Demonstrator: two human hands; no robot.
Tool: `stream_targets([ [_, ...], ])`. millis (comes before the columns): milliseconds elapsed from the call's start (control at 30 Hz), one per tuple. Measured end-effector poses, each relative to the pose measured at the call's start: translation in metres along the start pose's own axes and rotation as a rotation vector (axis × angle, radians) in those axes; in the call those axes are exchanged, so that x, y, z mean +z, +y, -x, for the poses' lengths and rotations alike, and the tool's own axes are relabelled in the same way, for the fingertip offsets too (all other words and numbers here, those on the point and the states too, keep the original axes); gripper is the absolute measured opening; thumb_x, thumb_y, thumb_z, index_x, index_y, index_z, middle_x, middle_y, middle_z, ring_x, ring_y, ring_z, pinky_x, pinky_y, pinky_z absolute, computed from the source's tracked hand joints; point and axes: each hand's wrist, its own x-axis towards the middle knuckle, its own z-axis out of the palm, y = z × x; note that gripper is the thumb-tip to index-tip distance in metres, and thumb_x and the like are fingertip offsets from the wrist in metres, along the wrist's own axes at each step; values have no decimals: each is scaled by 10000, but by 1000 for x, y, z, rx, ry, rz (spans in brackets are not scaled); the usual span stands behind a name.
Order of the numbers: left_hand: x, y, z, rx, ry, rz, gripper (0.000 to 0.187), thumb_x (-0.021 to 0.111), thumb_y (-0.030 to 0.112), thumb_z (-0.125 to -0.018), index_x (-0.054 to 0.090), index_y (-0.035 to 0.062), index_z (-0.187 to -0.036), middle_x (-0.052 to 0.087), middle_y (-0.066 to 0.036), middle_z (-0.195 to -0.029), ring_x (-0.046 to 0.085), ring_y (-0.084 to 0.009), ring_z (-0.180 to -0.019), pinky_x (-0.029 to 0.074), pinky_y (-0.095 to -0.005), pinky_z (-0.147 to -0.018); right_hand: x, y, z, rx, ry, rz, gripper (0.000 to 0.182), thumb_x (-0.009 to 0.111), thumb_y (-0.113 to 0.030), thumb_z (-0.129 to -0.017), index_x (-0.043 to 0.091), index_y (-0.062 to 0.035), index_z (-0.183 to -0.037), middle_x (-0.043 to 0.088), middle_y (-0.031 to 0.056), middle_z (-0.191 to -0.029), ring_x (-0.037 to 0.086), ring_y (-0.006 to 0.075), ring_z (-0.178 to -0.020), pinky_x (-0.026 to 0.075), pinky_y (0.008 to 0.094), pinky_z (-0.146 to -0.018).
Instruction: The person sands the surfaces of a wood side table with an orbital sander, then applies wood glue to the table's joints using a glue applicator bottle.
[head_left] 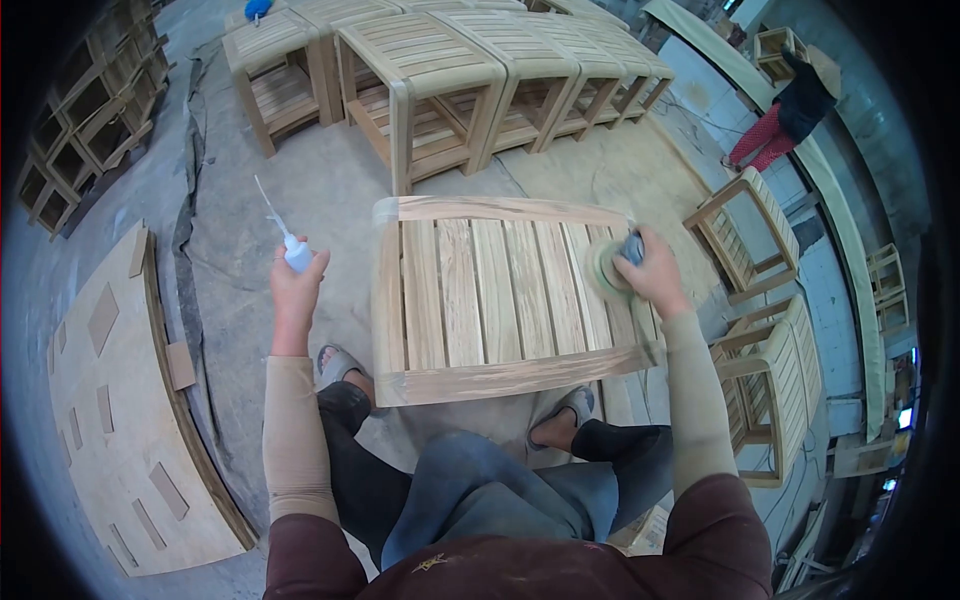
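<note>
A slatted wooden stool top [490,290] lies in front of me, between my arms and above my feet. My right hand [655,272] is wrapped round a round sander [612,268], whose pad is on the slats near the right end; its edge is blurred. Off to the left of the stool, my left hand [298,290] holds up a small white bottle [296,252] with a long thin nozzle pointing up and left. The bottle does not touch the wood.
Slatted stools [425,60] stand in rows beyond. More wooden frames [770,375] are on the right. A board with wooden pieces [130,420] lies at left, below stacked frames [90,110]. A person [790,115] holds a stool at upper right.
</note>
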Motion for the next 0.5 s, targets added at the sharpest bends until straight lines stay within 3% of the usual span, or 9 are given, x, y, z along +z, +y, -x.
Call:
stream_targets([
  [233,1,-3,5,-26,-23,-85,436,723,128,-796,533,-4,-1166,592,-4,-825,558,-85,-676,465,-242,-595,-61,21,110,75,-28,47,525,717,-265,-721,536,-38,-1158,583,212,-997,588,389,-936,483,422,-815],
  [367,1,-7,6,-24,-35,-130,427,720,121,-802,532,-6,-1165,593,-5,-823,554,-78,-679,450,-232,-594,-68,32,114,85,-56,64,525,717,-257,-722,534,-29,-1159,583,215,-1016,587,393,-951,485,419,-819],
  [500,12,-12,0,5,-47,-126,412,724,131,-804,538,-4,-1146,602,-7,-833,562,-83,-696,459,-240,-623,-46,51,64,136,-22,69,548,709,-290,-715,534,-34,-1167,587,229,-1033,592,406,-946,486,427,-822],
])
